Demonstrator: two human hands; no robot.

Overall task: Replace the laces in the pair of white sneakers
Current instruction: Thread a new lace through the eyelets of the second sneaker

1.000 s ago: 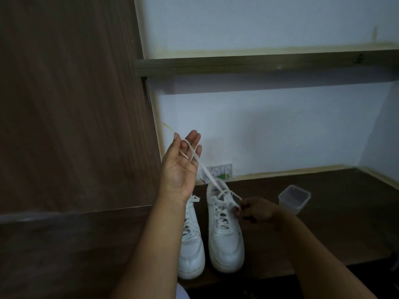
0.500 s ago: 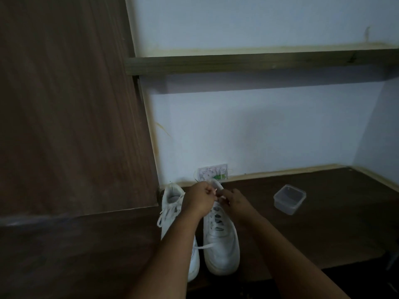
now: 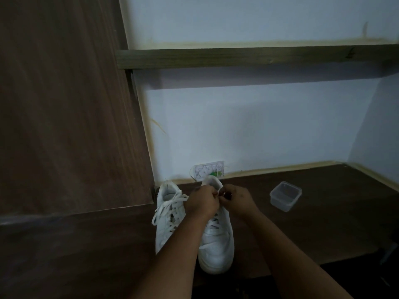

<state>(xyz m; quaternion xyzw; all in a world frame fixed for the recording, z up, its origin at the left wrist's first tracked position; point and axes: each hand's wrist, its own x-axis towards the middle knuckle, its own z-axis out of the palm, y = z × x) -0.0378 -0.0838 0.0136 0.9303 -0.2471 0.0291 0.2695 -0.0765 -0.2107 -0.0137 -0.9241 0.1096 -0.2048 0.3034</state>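
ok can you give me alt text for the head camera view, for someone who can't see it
Both hands, the left hand and the right hand, pinch a white lace at the top of the right-side white sneaker. The other sneaker stands beside it on a dark wooden surface, loosely laced, a clear plastic container off to the right.

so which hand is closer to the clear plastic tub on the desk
Right. The right hand is over the top of the right sneaker, on the side facing the plastic tub, with bare desk between them. The left hand sits just beyond it, farther from the tub.
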